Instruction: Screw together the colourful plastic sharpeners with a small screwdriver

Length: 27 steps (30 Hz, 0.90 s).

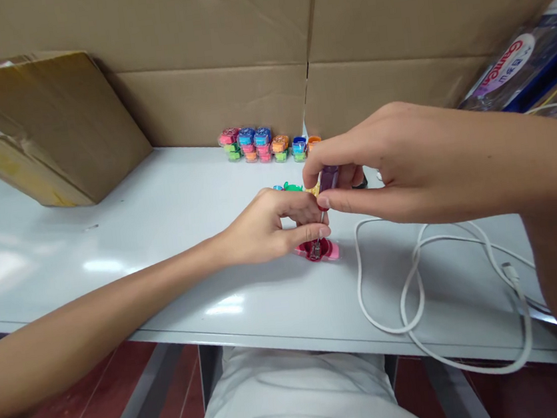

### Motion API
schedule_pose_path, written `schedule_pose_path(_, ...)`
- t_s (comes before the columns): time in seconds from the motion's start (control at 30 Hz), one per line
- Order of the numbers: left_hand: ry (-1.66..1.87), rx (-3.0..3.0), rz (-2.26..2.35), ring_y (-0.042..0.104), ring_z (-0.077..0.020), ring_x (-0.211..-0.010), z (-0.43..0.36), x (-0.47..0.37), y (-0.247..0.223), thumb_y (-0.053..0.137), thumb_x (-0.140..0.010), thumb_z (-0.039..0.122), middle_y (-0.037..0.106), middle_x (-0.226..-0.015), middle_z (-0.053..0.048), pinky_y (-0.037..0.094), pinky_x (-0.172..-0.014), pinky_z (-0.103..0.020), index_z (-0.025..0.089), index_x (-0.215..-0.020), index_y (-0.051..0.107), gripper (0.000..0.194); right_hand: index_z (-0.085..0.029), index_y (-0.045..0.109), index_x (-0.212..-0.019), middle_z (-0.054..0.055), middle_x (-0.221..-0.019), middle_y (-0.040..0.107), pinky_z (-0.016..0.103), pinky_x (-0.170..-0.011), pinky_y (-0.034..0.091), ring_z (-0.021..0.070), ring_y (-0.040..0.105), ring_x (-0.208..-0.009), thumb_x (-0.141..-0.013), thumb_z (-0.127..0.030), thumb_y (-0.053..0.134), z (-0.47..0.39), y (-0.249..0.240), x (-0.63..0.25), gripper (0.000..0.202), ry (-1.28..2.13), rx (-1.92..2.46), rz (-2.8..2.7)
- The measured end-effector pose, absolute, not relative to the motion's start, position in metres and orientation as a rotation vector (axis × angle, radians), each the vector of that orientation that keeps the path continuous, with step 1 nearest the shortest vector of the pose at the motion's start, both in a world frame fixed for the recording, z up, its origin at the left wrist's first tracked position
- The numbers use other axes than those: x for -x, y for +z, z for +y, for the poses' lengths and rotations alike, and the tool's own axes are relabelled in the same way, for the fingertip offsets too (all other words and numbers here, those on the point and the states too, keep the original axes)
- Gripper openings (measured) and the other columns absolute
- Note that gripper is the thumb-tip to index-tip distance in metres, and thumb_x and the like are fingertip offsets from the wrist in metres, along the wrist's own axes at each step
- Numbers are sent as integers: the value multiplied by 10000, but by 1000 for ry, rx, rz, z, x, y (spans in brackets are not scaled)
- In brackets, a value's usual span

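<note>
We list 1 bench [268,291] and, near to far: 1 looped white cable [407,329], right; 1 pink-and-red piece [326,250], lying below our hands; 1 left hand [271,228], its grip half-curled beside the shaft of 1 screwdriver [328,178], we cannot tell whether pinching it; 1 right hand [385,170], grip closed round the purple handle, tip down at the piece; 1 row of stacked coloured pieces [263,145]; 1 cardboard box [78,124], left.
</note>
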<state>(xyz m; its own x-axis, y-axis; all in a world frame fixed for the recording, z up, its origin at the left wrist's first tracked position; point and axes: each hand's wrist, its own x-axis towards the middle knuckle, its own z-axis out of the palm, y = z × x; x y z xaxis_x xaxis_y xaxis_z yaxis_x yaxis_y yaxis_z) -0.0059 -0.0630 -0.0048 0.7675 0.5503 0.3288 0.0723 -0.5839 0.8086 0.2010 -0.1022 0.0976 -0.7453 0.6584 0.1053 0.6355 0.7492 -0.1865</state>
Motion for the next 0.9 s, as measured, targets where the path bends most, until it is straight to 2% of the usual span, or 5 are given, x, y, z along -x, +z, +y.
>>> schedule_pose_path(0.17, 707, -2117, 465, 688, -132, -709, -63, 6, -4, 702, -895, 237, 753, -775, -45, 546, -654, -241, 133, -827, 707, 125, -277, 719, -991, -12, -732, 680, 326, -581, 298, 151, 537, -572, -978, -404, 525, -101, 97, -202, 233, 177, 1053, -2788)
schedule_pose_path(0.47, 729, -2113, 455, 685, -138, -724, -64, 5, -4, 708, -889, 236, 752, -779, -47, 550, -684, -254, 141, -766, 693, 156, -298, 699, -987, -8, -785, 713, 348, -551, 357, 176, 588, -613, -980, -384, 523, -104, 101, -202, 196, 156, 1062, -2805)
schedule_pose_path(0.63, 742, -2104, 452, 682, -141, -724, -64, 5, -4, 712, -885, 231, 749, -772, -47, 552, -692, -263, 141, -765, 693, 151, -258, 696, -985, 10, -819, 715, 335, -567, 374, 165, 593, -647, -999, -342, 489, -108, 104, -199, 223, 187, 1091, -2811)
schedule_pose_path(0.9, 744, -2107, 457, 688, -141, -715, -65, 5, -2, 716, -883, 236, 752, -765, -46, 555, -683, -258, 139, -791, 706, 134, -256, 720, -941, 22, -780, 723, 340, -564, 365, 182, 584, -625, -942, -245, 578, -112, 105, -195, 142, 252, 1132, -2755)
